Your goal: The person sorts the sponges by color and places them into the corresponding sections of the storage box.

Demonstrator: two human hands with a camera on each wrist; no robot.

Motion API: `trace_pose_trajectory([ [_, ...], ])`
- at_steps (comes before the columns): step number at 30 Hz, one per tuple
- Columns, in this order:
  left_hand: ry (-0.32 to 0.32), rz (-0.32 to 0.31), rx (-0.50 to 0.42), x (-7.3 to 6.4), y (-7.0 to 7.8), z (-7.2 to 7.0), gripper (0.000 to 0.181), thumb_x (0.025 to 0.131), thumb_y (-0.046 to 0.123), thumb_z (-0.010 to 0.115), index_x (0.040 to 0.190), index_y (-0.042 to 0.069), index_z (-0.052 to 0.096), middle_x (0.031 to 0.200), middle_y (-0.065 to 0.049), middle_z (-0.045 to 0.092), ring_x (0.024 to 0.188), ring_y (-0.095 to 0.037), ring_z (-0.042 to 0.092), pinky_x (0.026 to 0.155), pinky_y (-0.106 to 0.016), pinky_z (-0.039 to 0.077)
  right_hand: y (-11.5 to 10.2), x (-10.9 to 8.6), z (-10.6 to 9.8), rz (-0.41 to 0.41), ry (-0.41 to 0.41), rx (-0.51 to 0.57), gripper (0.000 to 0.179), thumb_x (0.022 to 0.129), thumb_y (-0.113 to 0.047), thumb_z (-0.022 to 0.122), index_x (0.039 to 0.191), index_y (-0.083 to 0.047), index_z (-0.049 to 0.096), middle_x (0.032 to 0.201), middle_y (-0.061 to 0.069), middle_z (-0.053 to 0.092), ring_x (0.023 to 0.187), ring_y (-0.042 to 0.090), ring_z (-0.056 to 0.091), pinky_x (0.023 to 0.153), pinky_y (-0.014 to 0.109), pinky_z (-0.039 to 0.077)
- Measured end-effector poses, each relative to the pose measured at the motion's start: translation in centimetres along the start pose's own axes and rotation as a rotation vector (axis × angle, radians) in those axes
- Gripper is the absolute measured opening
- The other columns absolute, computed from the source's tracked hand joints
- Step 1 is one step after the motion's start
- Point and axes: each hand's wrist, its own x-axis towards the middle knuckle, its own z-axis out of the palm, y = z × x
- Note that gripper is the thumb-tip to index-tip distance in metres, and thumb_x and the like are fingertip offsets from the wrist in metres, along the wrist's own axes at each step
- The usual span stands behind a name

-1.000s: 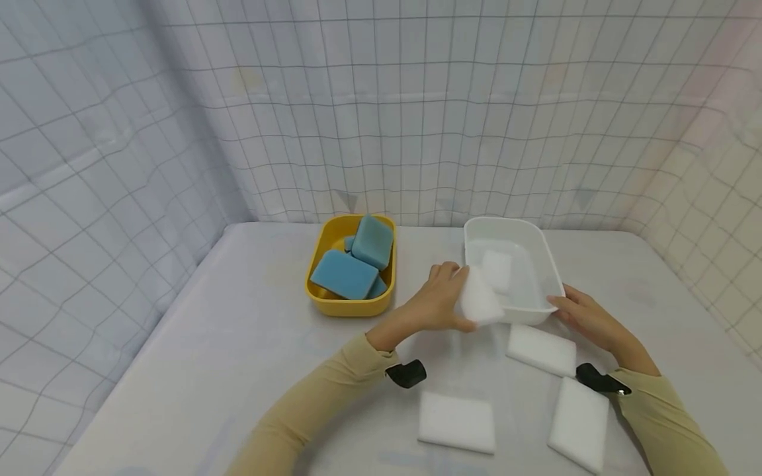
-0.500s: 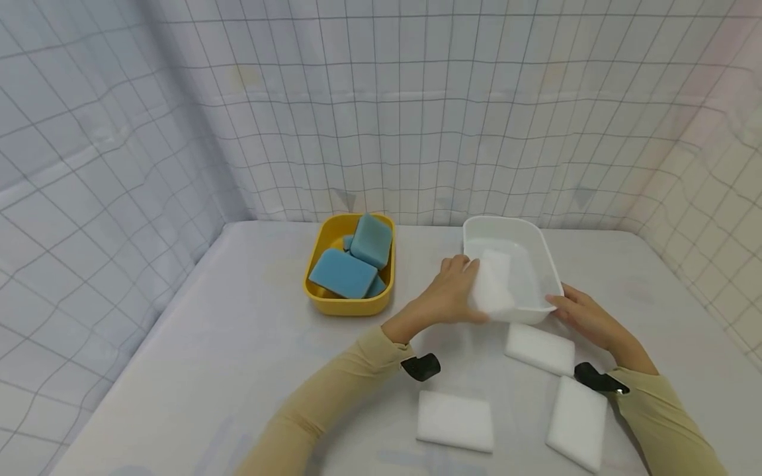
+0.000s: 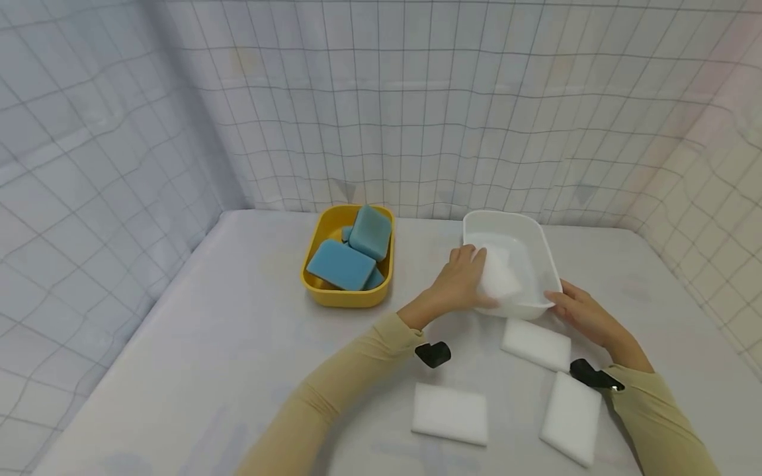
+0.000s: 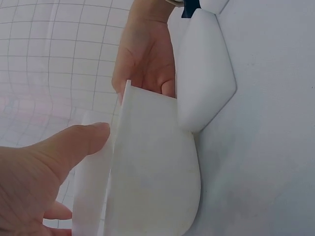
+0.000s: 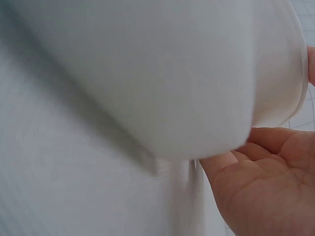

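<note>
My left hand (image 3: 455,283) grips a white sponge (image 3: 501,276) between thumb and fingers, tilted over the near left part of a white plastic tub (image 3: 513,219). In the left wrist view, the thumb lies along the near face of that sponge (image 4: 91,187), just above the tub's rim. A second white sponge inside the tub is partly hidden behind the held one. My right hand (image 3: 586,318) holds the tub's near right corner, thumb on the rim and fingers outside. In the right wrist view, this hand (image 5: 268,179) reaches the tub (image 5: 280,64) behind a large, close white sponge (image 5: 167,73).
Three white sponges lie on the white table: one before the tub (image 3: 537,344), one by the right sleeve (image 3: 571,418), one nearer the middle (image 3: 450,414). Left stands a yellow tub (image 3: 351,299) with several blue sponges (image 3: 342,264). Gridded curtains (image 3: 381,119) enclose the table.
My left hand has carried the white sponge rightward and farther in over the white tub. The right hand keeps its hold on the corner. The head view has tipped slightly.
</note>
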Motion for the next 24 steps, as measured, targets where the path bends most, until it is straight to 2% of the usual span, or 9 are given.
trace_pose_trajectory([
  [4,0.004,-0.008,-0.024,0.6,-0.1,0.6,0.094,0.080,0.049,0.069,0.148,0.006,0.021,0.149,-0.014,0.026,0.137,-0.029,0.026,0.109,-0.035,0.040,0.1,0.1,0.1,-0.017,-0.003,0.011,0.062,0.102,-0.028,0.039,0.149,0.002,0.011,0.124,-0.019,0.044,0.108,-0.014,0.045,0.086,0.004,0.039],
  [7,0.011,-0.010,-0.036,0.9,-0.1,0.9,0.093,0.081,0.049,0.067,0.148,0.006,0.019,0.150,-0.014,0.023,0.139,-0.029,0.024,0.108,-0.036,0.041,0.1,0.1,0.1,-0.016,-0.001,0.019,0.062,0.102,-0.027,0.039,0.149,0.002,0.011,0.127,-0.014,0.043,0.108,-0.014,0.045,0.086,0.004,0.039],
  [12,0.017,-0.018,-0.033,1.3,0.1,1.1,0.091,0.082,0.049,0.066,0.148,0.007,0.019,0.152,-0.015,0.021,0.141,-0.029,0.023,0.109,-0.037,0.041,0.1,0.0,0.1,-0.003,0.001,0.036,0.064,0.101,-0.028,0.039,0.149,0.003,0.008,0.143,0.013,0.032,0.109,-0.018,0.042,0.087,0.003,0.038],
  [14,0.006,-0.026,-0.052,1.4,0.1,1.2,0.091,0.083,0.049,0.066,0.149,0.007,0.018,0.154,-0.016,0.018,0.143,-0.030,0.020,0.110,-0.038,0.040,0.1,0.0,0.2,-0.007,0.001,0.040,0.064,0.101,-0.028,0.038,0.149,0.003,0.008,0.146,0.019,0.026,0.110,-0.019,0.041,0.088,0.002,0.037],
  [19,-0.036,-0.056,-0.115,1.5,0.1,1.4,0.085,0.088,0.045,0.062,0.150,0.010,0.016,0.158,-0.016,0.011,0.147,-0.030,0.014,0.115,-0.040,0.034,0.1,0.0,0.2,-0.023,0.007,0.034,0.063,0.102,-0.027,0.038,0.149,0.003,0.010,0.144,0.015,0.031,0.109,-0.017,0.043,0.088,0.004,0.038],
  [24,-0.013,-0.045,-0.078,1.5,0.1,1.2,0.082,0.088,0.043,0.061,0.150,0.010,0.018,0.157,-0.014,0.016,0.147,-0.026,0.016,0.116,-0.037,0.032,0.0,0.1,0.0,-0.009,0.000,0.024,0.065,0.101,-0.029,0.039,0.149,0.002,0.008,0.147,0.021,0.027,0.110,-0.019,0.041,0.089,0.004,0.038],
])
